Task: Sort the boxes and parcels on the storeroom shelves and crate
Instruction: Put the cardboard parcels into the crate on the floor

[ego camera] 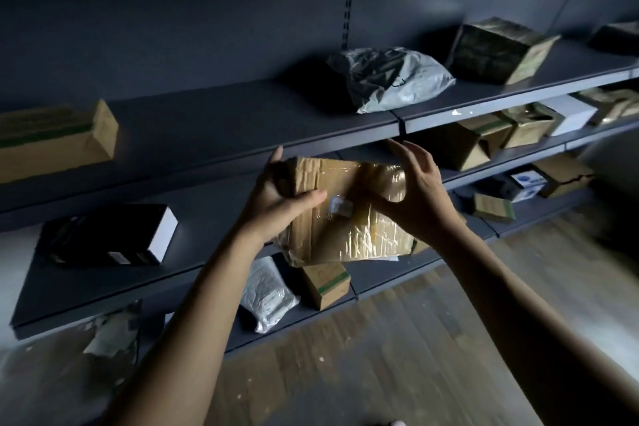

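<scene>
A brown cardboard box wrapped in clear tape (345, 218) is held in the air in front of the dark metal shelves (242, 121). My left hand (276, 204) grips its left end, thumb across the front face. My right hand (418, 194) rests against the box's right side with fingers spread and partly lifted. The box hangs level with the gap between the upper shelf and the one below it.
The upper shelf carries a grey plastic mailer (390, 79), a cardboard box at the right (498, 48) and a long one at the left (55, 138). Lower down lie a black-and-white box (110, 235), a white parcel (268, 294) and several small cartons (326, 284). Below is wooden floor (380, 356).
</scene>
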Available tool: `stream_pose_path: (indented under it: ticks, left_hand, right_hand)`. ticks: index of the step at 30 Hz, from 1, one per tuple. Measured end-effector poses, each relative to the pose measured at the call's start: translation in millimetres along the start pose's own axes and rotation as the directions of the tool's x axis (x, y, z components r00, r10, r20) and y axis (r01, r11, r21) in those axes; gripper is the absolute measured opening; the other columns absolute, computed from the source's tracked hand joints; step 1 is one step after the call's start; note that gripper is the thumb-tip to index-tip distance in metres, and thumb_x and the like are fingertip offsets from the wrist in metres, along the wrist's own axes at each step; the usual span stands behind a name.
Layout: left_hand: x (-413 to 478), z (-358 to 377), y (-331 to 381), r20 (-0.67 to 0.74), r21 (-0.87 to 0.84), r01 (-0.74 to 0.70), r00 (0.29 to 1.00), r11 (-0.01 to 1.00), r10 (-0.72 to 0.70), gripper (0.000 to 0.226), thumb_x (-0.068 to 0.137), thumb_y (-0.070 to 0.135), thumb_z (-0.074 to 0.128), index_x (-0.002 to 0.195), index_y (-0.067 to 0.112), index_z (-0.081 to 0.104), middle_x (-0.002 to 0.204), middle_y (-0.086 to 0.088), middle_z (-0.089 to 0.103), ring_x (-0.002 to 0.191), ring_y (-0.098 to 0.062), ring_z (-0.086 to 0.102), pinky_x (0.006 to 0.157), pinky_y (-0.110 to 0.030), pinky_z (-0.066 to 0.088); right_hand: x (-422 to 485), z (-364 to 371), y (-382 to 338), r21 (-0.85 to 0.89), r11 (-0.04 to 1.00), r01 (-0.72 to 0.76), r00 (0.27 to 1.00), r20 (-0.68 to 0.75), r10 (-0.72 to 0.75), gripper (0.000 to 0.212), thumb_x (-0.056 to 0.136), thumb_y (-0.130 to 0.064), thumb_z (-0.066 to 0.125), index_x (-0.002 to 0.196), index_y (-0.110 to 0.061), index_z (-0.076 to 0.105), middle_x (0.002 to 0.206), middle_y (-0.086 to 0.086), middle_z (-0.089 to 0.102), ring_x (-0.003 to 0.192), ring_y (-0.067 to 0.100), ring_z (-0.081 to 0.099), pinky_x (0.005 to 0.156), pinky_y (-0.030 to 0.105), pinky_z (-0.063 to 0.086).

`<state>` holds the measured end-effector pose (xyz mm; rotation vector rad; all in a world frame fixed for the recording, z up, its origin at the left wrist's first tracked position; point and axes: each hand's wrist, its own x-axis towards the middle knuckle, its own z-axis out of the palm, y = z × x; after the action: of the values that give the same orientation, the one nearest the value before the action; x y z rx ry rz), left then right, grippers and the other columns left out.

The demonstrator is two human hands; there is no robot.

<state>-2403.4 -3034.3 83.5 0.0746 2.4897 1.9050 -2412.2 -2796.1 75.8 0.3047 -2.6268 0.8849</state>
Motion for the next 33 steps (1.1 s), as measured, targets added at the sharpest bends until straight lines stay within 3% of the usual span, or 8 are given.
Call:
stream_pose_path:
  ticks: [3,8,14,20,24,26,30,33]
  left_hand:
    - [11.7,23.5,13.0,0.139,0.078,-0.016,0.990,0.997,0.005,0.107,0.074,0.024,0.082,0.155,0.026,0.012,0.141,0.011,0.045,0.127,-0.003,0.041,0.104,-0.021,0.029]
    - [26.3,75.3,48.8,0.278,0.201,-0.065,0.961,0.977,0.007,0.106,0.070,0.031,0.085,0.153,0.038,0.018,0.144,0.009,0.046,0.129,-0.007,0.044,0.108,-0.023,0.030]
    - [42.6,177.6,97.0,0.336,0.213,-0.137,0.940,0.967,0.059,0.089,0.080,0.025,0.078,0.152,0.028,0.026,0.144,0.007,0.044,0.125,-0.001,0.040,0.098,-0.015,0.027]
    - [60.1,295.3,114.6,0.092,0.149,-0.209,0.976,0.966,0.197,0.067,0.085,0.039,0.070,0.142,0.022,0.042,0.148,-0.002,0.040,0.134,-0.011,0.037,0.102,-0.023,0.031]
    - [52.3,376.7,112.7,0.119,0.111,-0.093,0.990,0.989,0.080,0.109,0.061,0.060,0.074,0.151,0.026,0.023,0.152,-0.001,0.033,0.134,-0.008,0.034,0.104,-0.028,0.033]
    - [47.9,419.0,109.4,0.237,0.077,-0.026,0.971,0.997,0.007,0.115,0.052,0.064,0.081,0.149,0.025,0.032,0.144,0.004,0.047,0.133,-0.013,0.044,0.107,-0.031,0.039]
    - [55.7,492.0,106.6,0.476,0.047,0.074,0.875,0.996,-0.087,0.041,0.065,0.050,0.083,0.103,0.041,0.071,0.104,0.010,0.074,0.107,-0.018,0.066,0.096,-0.036,0.050]
    - [70.2,531.8,121.3,0.604,0.140,0.148,0.771,0.979,-0.203,0.014,0.080,0.043,0.074,0.083,0.030,0.078,0.089,0.010,0.076,0.097,-0.017,0.068,0.088,-0.034,0.050]
  right_hand:
    - [-4.7,-16.6,11.0,-0.086,0.993,0.082,0.986,0.153,-0.068,0.083,0.078,-0.049,0.071,0.148,-0.021,0.037,0.146,0.007,0.046,0.135,0.028,0.040,0.109,0.051,0.038]
    - [-13.4,-52.3,37.8,0.093,0.994,-0.058,0.945,0.327,0.025,0.083,0.073,-0.052,0.077,0.145,-0.037,0.038,0.133,-0.008,0.059,0.119,0.012,0.057,0.098,0.036,0.050]
    - [-29.1,-104.2,118.6,0.202,0.955,-0.217,0.962,0.210,0.175,0.056,0.075,-0.048,0.078,0.124,-0.033,0.056,0.102,-0.013,0.067,0.095,0.007,0.064,0.081,0.030,0.054]
    - [-56.4,-174.3,217.8,0.288,0.883,-0.370,0.928,0.072,0.366,0.048,0.078,-0.049,0.074,0.118,-0.029,0.057,0.097,-0.010,0.062,0.088,0.008,0.059,0.069,0.022,0.046]
    - [-74.5,-212.5,278.0,0.452,0.752,-0.479,0.819,-0.077,0.568,0.038,0.079,-0.050,0.073,0.101,-0.022,0.060,0.085,-0.011,0.060,0.076,0.005,0.056,0.061,0.020,0.043]
    - [-80.5,-227.5,306.4,0.513,0.671,-0.536,0.731,-0.116,0.672,0.040,0.078,-0.053,0.073,0.097,-0.021,0.057,0.087,-0.009,0.061,0.080,0.010,0.058,0.065,0.027,0.046]
    - [-90.1,-264.5,347.2,0.538,0.592,-0.600,0.635,-0.130,0.761,0.052,0.081,-0.053,0.069,0.115,-0.019,0.050,0.100,-0.002,0.061,0.094,0.017,0.060,0.078,0.033,0.051]
    - [-99.7,-294.4,388.0,0.592,0.534,-0.603,0.621,-0.071,0.780,0.095,0.067,-0.064,0.074,0.142,-0.028,0.030,0.127,0.003,0.059,0.110,0.020,0.060,0.091,0.043,0.054]
